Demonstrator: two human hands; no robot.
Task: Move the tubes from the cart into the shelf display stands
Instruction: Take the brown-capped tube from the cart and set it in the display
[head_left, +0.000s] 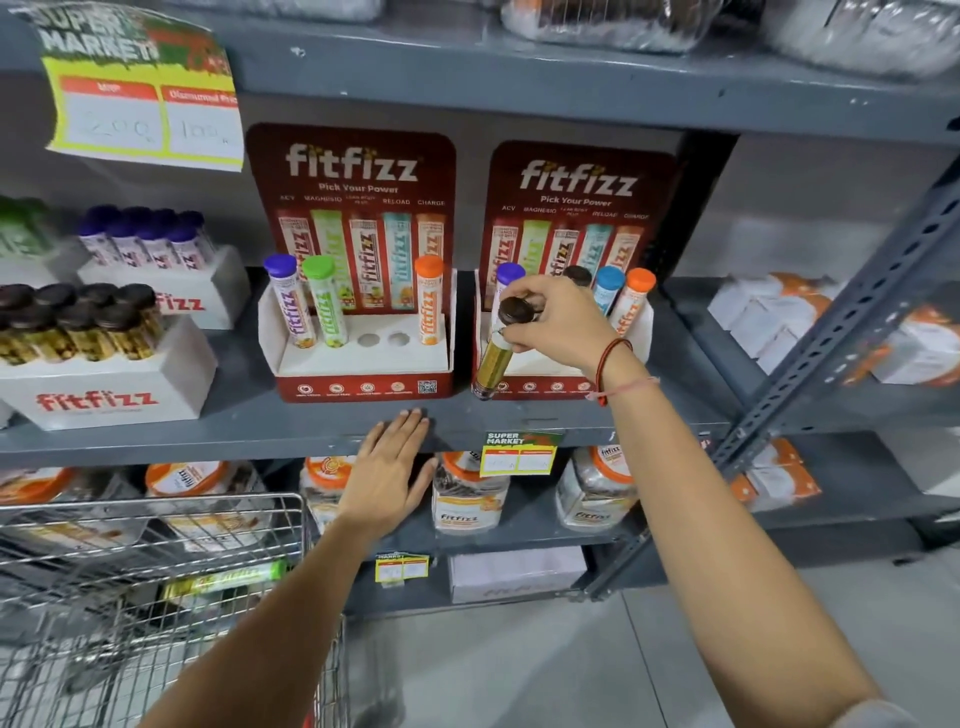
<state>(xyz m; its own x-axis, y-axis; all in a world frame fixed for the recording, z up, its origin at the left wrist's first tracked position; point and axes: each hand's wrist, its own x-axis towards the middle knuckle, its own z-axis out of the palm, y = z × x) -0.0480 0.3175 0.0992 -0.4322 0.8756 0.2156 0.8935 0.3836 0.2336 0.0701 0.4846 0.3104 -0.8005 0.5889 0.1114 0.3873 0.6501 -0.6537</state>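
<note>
Two red fitfizz display stands sit on the grey shelf. The left stand (358, 371) holds a purple-capped, a green-capped and an orange-capped tube, with two bare holes (383, 340) between them. My right hand (558, 322) grips a gold tube with a dark brown cap (496, 353), tilted, in front of the right stand (540, 385). That stand holds purple-, brown-, blue- and orange-capped tubes. My left hand (387, 470) lies flat, fingers apart, on the shelf's front edge. A green tube (223, 581) lies in the wire cart (156, 561).
White fitfizz boxes with brown-capped (78, 322) and purple-capped tubes (145, 239) stand at the left. Jars (467, 493) fill the shelf below. A slanted steel upright (831, 332) rises on the right. Price tags hang from the shelf edges.
</note>
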